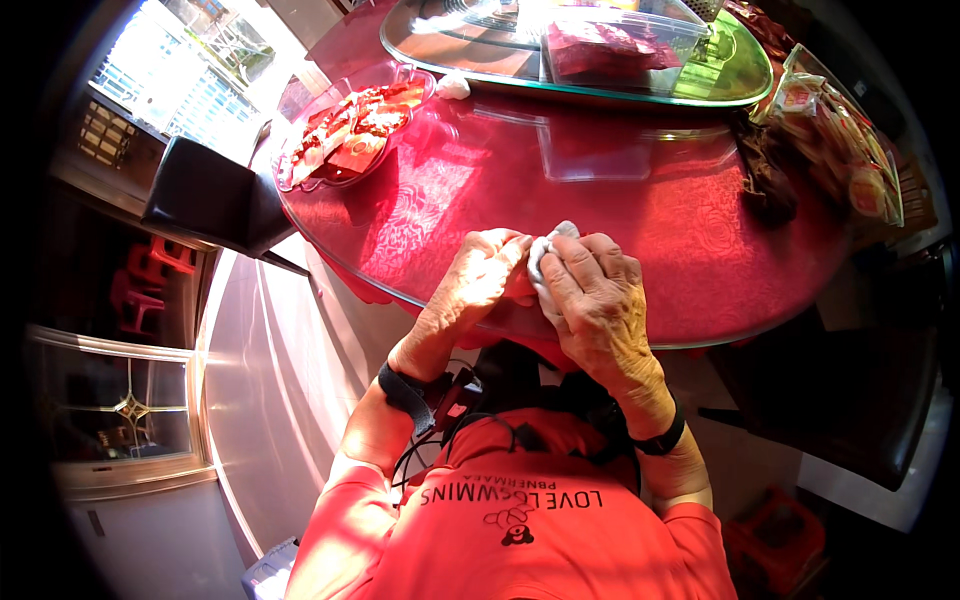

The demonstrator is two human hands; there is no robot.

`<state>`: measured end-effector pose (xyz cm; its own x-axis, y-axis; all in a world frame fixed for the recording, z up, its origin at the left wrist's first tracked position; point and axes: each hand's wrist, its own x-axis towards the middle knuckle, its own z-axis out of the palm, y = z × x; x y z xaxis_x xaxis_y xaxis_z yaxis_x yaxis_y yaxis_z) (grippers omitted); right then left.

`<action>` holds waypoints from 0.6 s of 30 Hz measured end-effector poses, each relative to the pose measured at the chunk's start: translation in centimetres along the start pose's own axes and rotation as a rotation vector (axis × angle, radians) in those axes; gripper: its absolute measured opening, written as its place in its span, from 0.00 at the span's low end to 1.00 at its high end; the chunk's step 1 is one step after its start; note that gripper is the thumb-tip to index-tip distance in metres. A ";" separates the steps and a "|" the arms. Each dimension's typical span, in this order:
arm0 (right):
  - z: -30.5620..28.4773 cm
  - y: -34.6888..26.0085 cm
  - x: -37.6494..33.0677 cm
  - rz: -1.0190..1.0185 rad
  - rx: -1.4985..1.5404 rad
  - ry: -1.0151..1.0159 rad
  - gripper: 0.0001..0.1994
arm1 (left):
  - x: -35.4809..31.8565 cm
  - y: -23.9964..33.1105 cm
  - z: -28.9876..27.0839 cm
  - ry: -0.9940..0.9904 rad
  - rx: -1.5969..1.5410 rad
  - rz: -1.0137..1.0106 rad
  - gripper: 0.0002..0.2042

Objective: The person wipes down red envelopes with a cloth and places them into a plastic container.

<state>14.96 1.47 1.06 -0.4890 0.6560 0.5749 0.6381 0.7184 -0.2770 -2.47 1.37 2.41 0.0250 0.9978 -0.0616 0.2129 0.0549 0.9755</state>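
Both hands are together over the near edge of a round table point(480, 215) with a red patterned cover. My right hand point(605, 300) is closed round a crumpled white cloth point(541, 258), which sticks out past the fingertips. My left hand point(482, 272) is closed in a pinch just to the left of the cloth. Its fingertips meet the cloth's side. A bit of red shows between the two hands, but I cannot tell whether it is a held thing or the tabletop. The inner sides of both hands are hidden.
A clear tray of red packets point(355, 140) stands at the left. Behind, a glass turntable point(480, 75) carries a clear plastic box point(625, 60) with red packets. A small white wad point(453, 86) lies between them. Bagged goods point(835, 130) lie at the right. Dark chairs point(205, 190) flank the table.
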 end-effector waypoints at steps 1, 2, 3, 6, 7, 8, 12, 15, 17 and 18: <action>0.0 0.2 0.0 -0.054 0.014 -0.010 0.18 | -0.5 -0.1 0.3 0.088 0.030 0.049 0.16; -0.1 0.5 0.0 -0.111 0.026 -0.017 0.18 | -0.3 -0.5 0.2 0.066 0.048 0.018 0.16; -1.0 0.7 0.1 -0.143 0.103 -0.068 0.17 | 0.2 -1.2 -0.1 0.043 0.066 -0.012 0.16; -1.5 0.8 -1.0 -0.238 0.255 -0.113 0.17 | 0.7 -2.1 -0.3 0.015 0.059 -0.027 0.15; -1.9 0.8 -1.6 -0.206 0.266 -0.158 0.17 | 0.7 -2.2 -0.2 0.013 0.046 -0.019 0.15; -2.1 1.1 -1.8 -0.199 0.351 -0.174 0.18 | 0.7 -2.0 -0.2 0.010 0.055 -0.025 0.15; -3.1 1.0 -1.0 -0.093 0.473 0.028 0.21 | 0.7 -1.4 -0.7 -0.082 0.021 -0.036 0.16; -1.5 0.7 0.6 0.015 0.152 0.059 0.18 | -0.1 -0.2 -1.1 -0.201 -0.251 -0.052 0.17; 1.3 0.2 0.4 0.026 -0.003 0.027 0.17 | 0.5 -3.5 -1.2 -0.102 -0.286 -0.092 0.17; 1.5 -0.8 0.6 0.031 -0.051 0.076 0.17 | 0.7 -4.5 -1.3 -0.046 -0.302 -0.111 0.17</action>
<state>13.23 1.59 0.44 -0.4234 0.6568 0.6240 0.6827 0.6841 -0.2568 -4.71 1.89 -1.70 0.0634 0.9827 -0.1738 -0.0823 0.1787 0.9804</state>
